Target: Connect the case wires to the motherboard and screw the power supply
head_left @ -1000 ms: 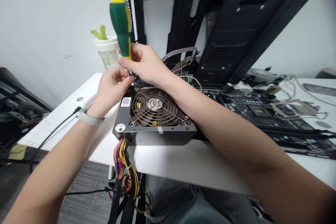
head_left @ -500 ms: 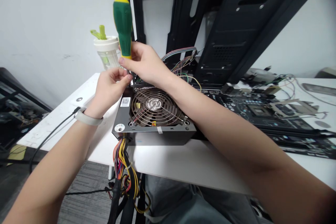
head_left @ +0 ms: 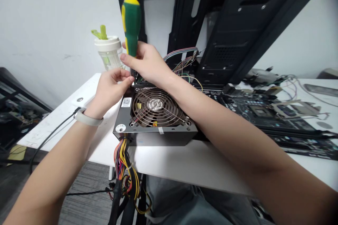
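A green and yellow screwdriver [head_left: 131, 24] stands nearly upright, handle up, above the far left corner of a computer power supply [head_left: 153, 137]. My right hand [head_left: 148, 61] is closed around the lower part of its handle. Below it, my left hand [head_left: 112, 84] pinches with thumb and forefinger beside the screwdriver's shaft; what lies between those fingertips is too small to make out. The power supply lies with its fan grille [head_left: 155, 105] facing up. A bundle of coloured cables [head_left: 124, 158] hangs from its near left side over the table edge.
Behind the power supply rises a black computer case [head_left: 221, 35]. To the right, a motherboard [head_left: 253, 112] lies on the white table [head_left: 169, 163]. A lidded clear cup [head_left: 108, 51] stands behind my left hand, and a black cable [head_left: 52, 133] crosses the left side.
The screwdriver's handle has tilted and shifted to the right, and my right hand's fingers have changed their hold on it. My left hand has hardly moved.
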The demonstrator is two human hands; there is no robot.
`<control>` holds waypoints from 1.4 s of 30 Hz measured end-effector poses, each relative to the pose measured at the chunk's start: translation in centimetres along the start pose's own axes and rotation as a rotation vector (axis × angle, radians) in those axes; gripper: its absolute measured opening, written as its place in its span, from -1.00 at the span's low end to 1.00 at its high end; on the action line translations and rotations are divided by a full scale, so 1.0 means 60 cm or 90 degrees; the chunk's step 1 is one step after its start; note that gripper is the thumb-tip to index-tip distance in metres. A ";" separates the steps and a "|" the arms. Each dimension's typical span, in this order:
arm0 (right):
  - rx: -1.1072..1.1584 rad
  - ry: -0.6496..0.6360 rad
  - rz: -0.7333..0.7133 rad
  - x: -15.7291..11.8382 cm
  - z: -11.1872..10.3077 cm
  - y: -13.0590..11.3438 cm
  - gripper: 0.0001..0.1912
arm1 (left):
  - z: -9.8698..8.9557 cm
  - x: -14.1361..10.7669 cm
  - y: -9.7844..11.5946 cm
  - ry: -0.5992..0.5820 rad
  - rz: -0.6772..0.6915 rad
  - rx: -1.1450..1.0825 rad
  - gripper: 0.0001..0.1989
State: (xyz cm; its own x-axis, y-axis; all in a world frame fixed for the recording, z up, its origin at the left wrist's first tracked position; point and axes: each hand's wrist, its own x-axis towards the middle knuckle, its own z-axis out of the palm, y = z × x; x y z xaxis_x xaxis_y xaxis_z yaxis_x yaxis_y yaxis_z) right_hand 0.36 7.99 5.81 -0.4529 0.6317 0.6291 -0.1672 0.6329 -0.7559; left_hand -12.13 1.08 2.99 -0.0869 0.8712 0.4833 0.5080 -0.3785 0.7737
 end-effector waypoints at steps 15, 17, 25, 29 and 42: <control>-0.002 0.002 0.030 0.001 -0.002 0.003 -0.80 | -0.001 0.000 -0.001 -0.065 -0.027 -0.027 -0.82; -0.006 -0.007 0.035 0.000 -0.003 0.003 -0.79 | -0.001 0.001 -0.004 -0.068 -0.027 -0.034 -0.79; 0.043 -0.028 0.029 -0.002 0.001 -0.001 -0.81 | 0.001 0.002 0.000 -0.027 -0.039 -0.030 -0.78; 0.017 -0.046 0.033 -0.007 0.002 -0.011 -0.89 | -0.002 0.002 0.002 -0.050 -0.018 -0.050 -0.84; -0.054 0.016 0.041 -0.004 -0.003 -0.003 -0.93 | -0.003 0.011 -0.007 -0.083 -0.079 -0.151 -0.90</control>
State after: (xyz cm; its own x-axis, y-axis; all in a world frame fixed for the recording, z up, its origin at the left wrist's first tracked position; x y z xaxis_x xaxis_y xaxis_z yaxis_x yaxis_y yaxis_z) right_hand 0.66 7.79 5.83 -0.4385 0.6821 0.5852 -0.0635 0.6260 -0.7772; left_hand -12.57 1.76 3.04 -0.0176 0.9426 0.3336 0.2842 -0.3151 0.9055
